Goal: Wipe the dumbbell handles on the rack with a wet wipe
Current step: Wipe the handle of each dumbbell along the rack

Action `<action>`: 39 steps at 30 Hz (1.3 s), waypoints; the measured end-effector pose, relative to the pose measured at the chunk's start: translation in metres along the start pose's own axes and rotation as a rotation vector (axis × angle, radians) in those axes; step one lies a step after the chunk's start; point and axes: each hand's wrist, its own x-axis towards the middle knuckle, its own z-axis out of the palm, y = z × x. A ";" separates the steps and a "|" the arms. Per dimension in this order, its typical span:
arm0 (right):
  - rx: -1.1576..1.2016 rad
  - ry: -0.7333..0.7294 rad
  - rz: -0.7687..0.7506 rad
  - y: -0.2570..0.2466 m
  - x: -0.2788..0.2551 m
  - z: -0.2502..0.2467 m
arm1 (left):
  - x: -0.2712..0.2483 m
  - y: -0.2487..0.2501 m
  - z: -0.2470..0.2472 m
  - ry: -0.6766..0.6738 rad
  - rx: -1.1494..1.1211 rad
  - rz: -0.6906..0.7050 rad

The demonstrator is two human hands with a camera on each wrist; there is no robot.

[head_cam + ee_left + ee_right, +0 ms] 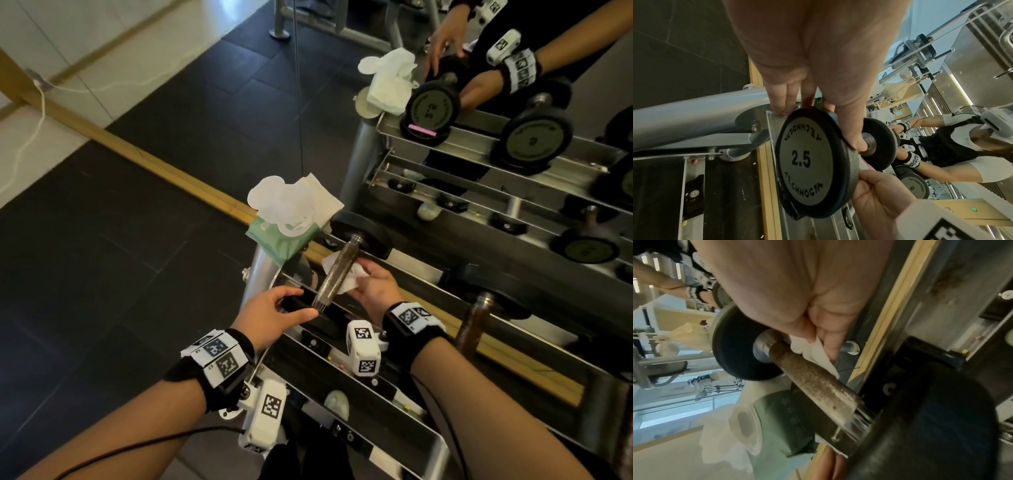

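A 2.5 dumbbell lies at the left end of the rack's [259, 270] top shelf. My left hand [306, 303] grips the rim of its near plate [807, 162], fingers above and thumb below. The rough brown handle [337, 277] runs away from me to the far black plate [363, 233]. Behind and to the right of the handle my right hand [359, 279] pinches a crumpled white wet wipe [349, 279]. In the right wrist view the wipe [813, 352] touches the handle [818, 379] near the far plate [735, 345].
A green pack of wet wipes [284, 236], one sheet pulled up, sits on the rack's left post. A second dumbbell [476, 318] lies to the right on the same shelf. A mirror [479, 113] right behind the rack repeats everything. Dark floor tiles [137, 240] spread to the left.
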 end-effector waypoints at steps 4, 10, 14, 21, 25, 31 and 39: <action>-0.020 -0.040 0.079 0.017 -0.013 -0.003 | 0.001 -0.001 0.000 0.002 0.014 0.001; -0.049 -0.021 0.020 -0.003 -0.003 -0.010 | 0.004 -0.009 0.001 0.002 -0.015 0.007; -0.103 0.026 -0.071 -0.011 -0.005 -0.004 | 0.006 -0.011 0.002 0.005 -0.035 0.000; -0.292 -0.082 -0.044 0.019 -0.019 -0.008 | 0.004 -0.005 0.002 0.024 -0.040 0.004; -0.273 0.013 -0.072 0.000 0.004 -0.007 | 0.004 -0.006 0.002 0.023 -0.039 -0.002; -0.188 -0.039 -0.045 0.014 -0.016 -0.008 | 0.004 -0.009 0.003 0.018 -0.037 -0.006; 0.056 -0.058 0.040 -0.013 -0.011 -0.006 | 0.009 -0.006 -0.002 0.006 -0.012 -0.026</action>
